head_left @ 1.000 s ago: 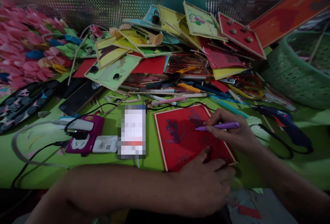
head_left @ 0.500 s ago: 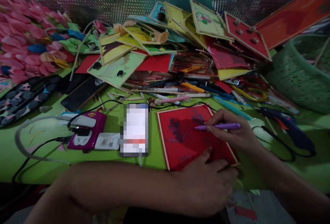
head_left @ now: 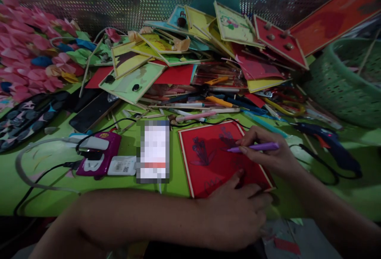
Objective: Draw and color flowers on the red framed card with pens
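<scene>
A red card with dark flower drawings and a pale wooden edge lies on the green table. My right hand is closed on a purple pen, whose tip rests on the card's upper right part. My left hand lies flat over the card's near edge with its fingers spread, pressing the card down. My left forearm crosses the front of the table.
A phone lies left of the card, beside a purple charger box with cables. Behind is a heap of coloured framed cards, pens and scissors. A blue glue gun lies right. A green basket stands far right, pink paper flowers far left.
The view shifted slightly and came back. The pen tip moved a little on the card. My left hand stayed where it was.
</scene>
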Available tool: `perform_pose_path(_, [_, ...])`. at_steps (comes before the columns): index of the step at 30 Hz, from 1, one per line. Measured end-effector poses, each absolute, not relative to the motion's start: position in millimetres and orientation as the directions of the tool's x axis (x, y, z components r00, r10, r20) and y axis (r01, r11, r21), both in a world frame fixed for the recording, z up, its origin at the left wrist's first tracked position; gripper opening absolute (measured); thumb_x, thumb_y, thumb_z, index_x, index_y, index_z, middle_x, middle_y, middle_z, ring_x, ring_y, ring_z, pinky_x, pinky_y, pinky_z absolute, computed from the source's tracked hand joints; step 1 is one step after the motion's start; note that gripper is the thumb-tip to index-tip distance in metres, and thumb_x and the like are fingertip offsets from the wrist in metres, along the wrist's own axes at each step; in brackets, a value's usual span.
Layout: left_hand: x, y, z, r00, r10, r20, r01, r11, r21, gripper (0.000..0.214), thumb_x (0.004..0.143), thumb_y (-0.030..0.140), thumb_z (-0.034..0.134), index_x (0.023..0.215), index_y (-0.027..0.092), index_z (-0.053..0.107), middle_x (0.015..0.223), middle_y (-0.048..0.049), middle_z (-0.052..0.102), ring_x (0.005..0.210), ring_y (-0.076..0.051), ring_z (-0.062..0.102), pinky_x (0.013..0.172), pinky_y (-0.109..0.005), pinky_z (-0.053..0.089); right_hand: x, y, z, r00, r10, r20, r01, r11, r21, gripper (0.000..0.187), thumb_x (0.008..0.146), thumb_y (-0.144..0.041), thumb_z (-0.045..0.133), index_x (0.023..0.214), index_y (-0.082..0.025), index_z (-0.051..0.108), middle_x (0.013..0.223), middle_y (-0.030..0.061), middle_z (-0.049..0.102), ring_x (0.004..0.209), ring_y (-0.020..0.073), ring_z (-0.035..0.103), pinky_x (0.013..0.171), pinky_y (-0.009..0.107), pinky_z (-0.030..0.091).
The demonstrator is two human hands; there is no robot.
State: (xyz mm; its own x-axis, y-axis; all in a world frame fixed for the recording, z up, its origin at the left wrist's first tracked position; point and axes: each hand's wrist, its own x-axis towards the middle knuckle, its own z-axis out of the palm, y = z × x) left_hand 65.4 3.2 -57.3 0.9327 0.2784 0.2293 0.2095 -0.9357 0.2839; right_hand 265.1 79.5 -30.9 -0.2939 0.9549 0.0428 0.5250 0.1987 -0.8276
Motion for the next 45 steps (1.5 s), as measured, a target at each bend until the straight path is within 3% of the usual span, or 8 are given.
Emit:
perform_pose_path(14, [66,3,-57,0.939,0.276,0.204,0.220,-0.940,0.260,0.031,0.104,0.037,0.047,0.114,0.025,0.075,0.155,-0.0028,0.057,0.130,-0.021,0.056,0.116,-0.055,0.044,259,80,-31,-0.300,0.953,0.051,0.496,0.202,-0.844,0.017,0.088,-0.038,0.077,0.081,-0.025,0.068,0.072,0.0016,0.070,0.060,0.0178,0.061,0.052,0.030,0.043])
perform_pose_path(27, [65,4,-54,0.940,0.280,0.195,0.220,-0.934,0.281,0.038,0.106,0.035,0.039,0.117,0.024,0.074,0.155,-0.0029,0.057,0.129,-0.021,0.057,0.118,-0.055,0.043,262,81,-28,-0.284,0.957,0.054,0.520,0.201,-0.830,0.018,0.085,-0.037,0.077,0.077,-0.025,0.066,0.072,0.0014,0.070,0.060,0.0181,0.060,0.053,0.031,0.044])
perform_pose_path(35, [65,4,-56,0.942,0.279,0.187,0.225,-0.937,0.268,0.037,0.106,0.036,0.041,0.119,0.027,0.074,0.157,-0.0007,0.055,0.136,-0.020,0.053,0.121,-0.055,0.040,275,81,-28,-0.121,0.986,0.118,0.450,0.161,-0.878,0.026,0.086,-0.045,0.079,0.075,-0.026,0.064,0.070,0.0010,0.064,0.061,0.0191,0.055,0.055,0.033,0.040])
perform_pose_path(45, [66,4,-60,0.934,0.282,0.218,0.215,-0.934,0.285,0.043,0.107,0.034,0.034,0.115,0.024,0.075,0.158,-0.0024,0.055,0.135,-0.022,0.053,0.120,-0.056,0.039,267,82,-23,-0.226,0.971,0.078,0.491,0.183,-0.852,0.018,0.085,-0.033,0.075,0.073,-0.026,0.064,0.066,-0.0009,0.062,0.057,0.0158,0.050,0.052,0.031,0.037])
